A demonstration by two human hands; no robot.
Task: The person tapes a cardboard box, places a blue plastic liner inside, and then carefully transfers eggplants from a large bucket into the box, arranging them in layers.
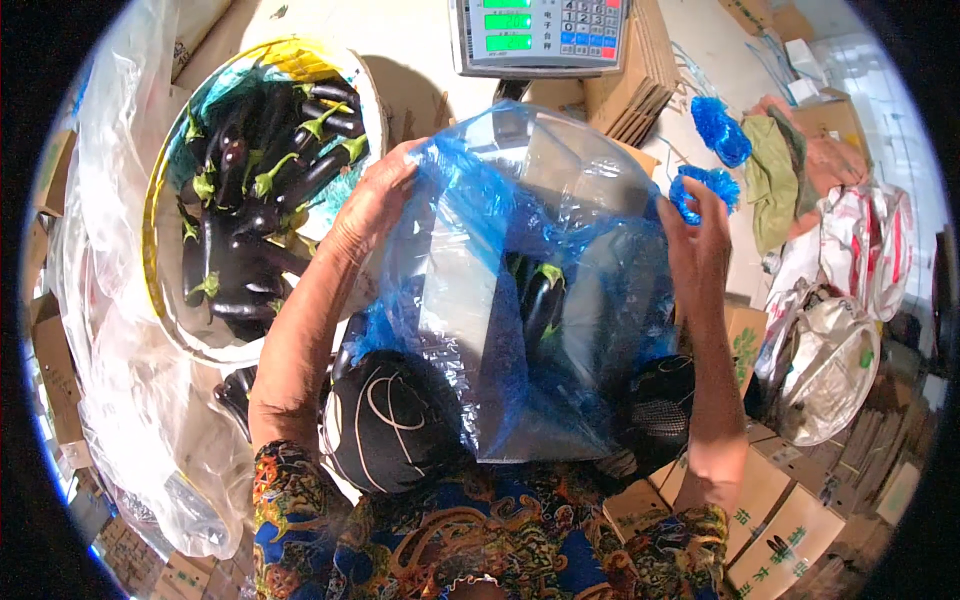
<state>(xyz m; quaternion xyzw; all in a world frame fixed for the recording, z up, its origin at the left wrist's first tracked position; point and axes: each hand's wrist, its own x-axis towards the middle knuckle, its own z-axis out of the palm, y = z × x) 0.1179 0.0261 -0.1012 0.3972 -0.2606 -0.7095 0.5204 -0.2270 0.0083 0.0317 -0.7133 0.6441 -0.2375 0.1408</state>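
A thin blue plastic bag [469, 202] spreads wide in front of me, lining a carton [457, 300] between my knees. Inside, an eggplant [546, 296] with a green cap shows in the gap between folds of film. My left hand [381, 191] grips the bag's upper left edge. At the upper right edge is my right hand [701, 232], its fingers bent and partly apart. One fingertip meets the film there, but whether it pinches the film is not clear. To my left, a round basket [154, 255] with a yellow rim holds many dark eggplants [259, 172].
A digital platform scale display [536, 37] stands ahead, with flattened cardboard [637, 75] beside it. Blue plastic bundles [720, 131] lie at right, near a white sack [862, 240]. Clear plastic sheeting [142, 360] hangs along the left. Printed cartons [784, 540] sit at lower right.
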